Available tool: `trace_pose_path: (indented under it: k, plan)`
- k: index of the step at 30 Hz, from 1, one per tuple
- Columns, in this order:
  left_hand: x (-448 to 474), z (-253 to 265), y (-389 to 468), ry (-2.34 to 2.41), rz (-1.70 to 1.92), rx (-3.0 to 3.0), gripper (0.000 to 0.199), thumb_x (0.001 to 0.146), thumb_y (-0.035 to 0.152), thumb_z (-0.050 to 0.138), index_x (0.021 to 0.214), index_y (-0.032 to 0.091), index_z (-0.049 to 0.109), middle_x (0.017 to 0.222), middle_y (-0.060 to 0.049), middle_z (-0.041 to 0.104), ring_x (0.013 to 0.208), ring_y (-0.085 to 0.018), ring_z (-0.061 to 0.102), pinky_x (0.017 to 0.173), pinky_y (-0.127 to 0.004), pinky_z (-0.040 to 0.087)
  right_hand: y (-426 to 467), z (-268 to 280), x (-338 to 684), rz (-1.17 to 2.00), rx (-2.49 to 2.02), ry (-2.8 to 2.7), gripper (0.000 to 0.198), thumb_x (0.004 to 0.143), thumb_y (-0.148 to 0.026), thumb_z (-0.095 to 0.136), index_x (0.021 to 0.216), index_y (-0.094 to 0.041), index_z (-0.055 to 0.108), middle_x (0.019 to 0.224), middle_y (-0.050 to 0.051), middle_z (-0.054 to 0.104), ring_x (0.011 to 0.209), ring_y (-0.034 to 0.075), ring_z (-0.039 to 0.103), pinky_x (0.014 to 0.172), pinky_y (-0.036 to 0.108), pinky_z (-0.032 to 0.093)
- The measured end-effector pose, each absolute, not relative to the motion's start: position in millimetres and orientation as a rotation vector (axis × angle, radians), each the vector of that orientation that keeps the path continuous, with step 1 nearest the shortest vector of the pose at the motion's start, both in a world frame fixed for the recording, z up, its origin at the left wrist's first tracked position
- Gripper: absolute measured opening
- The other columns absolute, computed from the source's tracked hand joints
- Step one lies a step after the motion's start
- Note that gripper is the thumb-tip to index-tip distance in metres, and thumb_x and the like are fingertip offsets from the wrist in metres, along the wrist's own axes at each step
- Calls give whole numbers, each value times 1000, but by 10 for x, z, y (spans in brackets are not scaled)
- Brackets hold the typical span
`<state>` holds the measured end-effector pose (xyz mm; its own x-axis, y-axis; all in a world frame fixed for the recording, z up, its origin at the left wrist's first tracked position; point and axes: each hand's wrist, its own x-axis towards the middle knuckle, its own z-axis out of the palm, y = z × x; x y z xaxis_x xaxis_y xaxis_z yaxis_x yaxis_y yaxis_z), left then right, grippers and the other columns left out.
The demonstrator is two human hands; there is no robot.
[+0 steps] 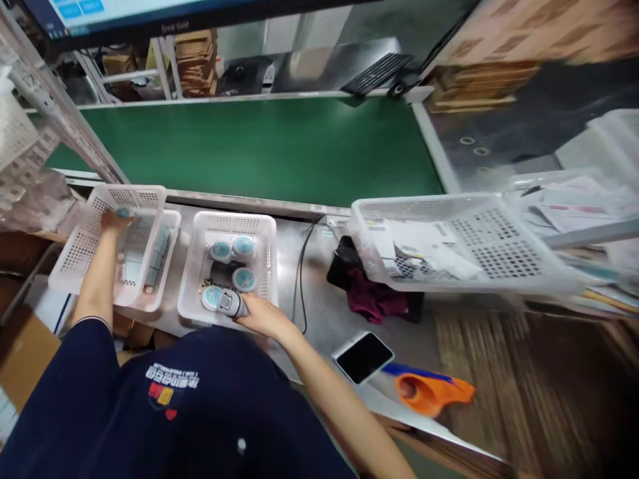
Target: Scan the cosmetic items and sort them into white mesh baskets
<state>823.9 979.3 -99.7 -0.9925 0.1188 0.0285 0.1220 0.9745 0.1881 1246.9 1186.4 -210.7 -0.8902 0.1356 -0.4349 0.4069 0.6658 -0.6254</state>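
Observation:
My left hand (114, 223) reaches into the left white basket (74, 266), its fingers around a round container with a teal lid (123, 212). More pale blue packages (132, 266) lie lower in that basket. Held in my right hand (262, 315) is a grey handheld barcode scanner (232, 304), above the near edge of the middle white basket (272, 259). Several round teal-topped containers (244, 245) sit in this middle basket, beside a dark item (222, 271). The scanner partly covers the nearest container (212, 297).
Beyond the metal worktop runs a green conveyor belt (264, 146). To the right stand a white basket of papers and packets (499, 249), a purple cloth (374, 296), a phone (364, 357) and an orange-and-blue tape dispenser (432, 392). A monitor (174, 26) hangs overhead; a cable (299, 273) crosses the worktop.

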Motion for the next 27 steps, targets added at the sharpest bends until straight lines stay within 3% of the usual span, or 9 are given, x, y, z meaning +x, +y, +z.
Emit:
trace_pose_path:
  k: [6,9,14,17,27]
  plan:
    - [8914,-670,9445,-2586,-400,-750,121,68,47,98,164,7,37,155,-27,48,149,-47,44,130,-62,34,11757,-2426,12142,-999,423,2435,40,92,-29,77,130,-18,73,133,15,76,124,36,72,90,34,51]
    - [9652,-970,9386,-2436,-480,-1073,113,72,55,94,163,15,41,153,-23,48,148,-47,44,128,-63,37,11755,-2418,12063,-949,441,2446,40,91,-28,79,129,-16,73,132,17,76,124,36,71,91,34,51]
    - [10446,-1985,9741,-2644,-560,-1356,89,83,38,86,160,15,48,150,-23,52,141,-42,52,122,-56,44,11755,-2177,12237,-879,530,2550,44,98,-27,71,138,-11,65,139,21,66,128,37,67,96,37,50]
    - [10581,-2402,9982,-2880,-568,-1361,90,83,34,85,162,11,48,153,-26,51,142,-43,53,123,-55,43,11714,-1975,12430,-900,558,2622,50,97,-20,66,146,-14,58,143,17,62,130,33,65,99,35,49]
    - [10697,-2628,10159,-2893,-552,-1498,88,89,33,77,168,18,43,161,-24,49,149,-45,47,127,-61,37,11550,-1842,12505,-897,688,2671,52,95,-18,63,147,-17,55,143,14,59,120,31,68,89,35,47]
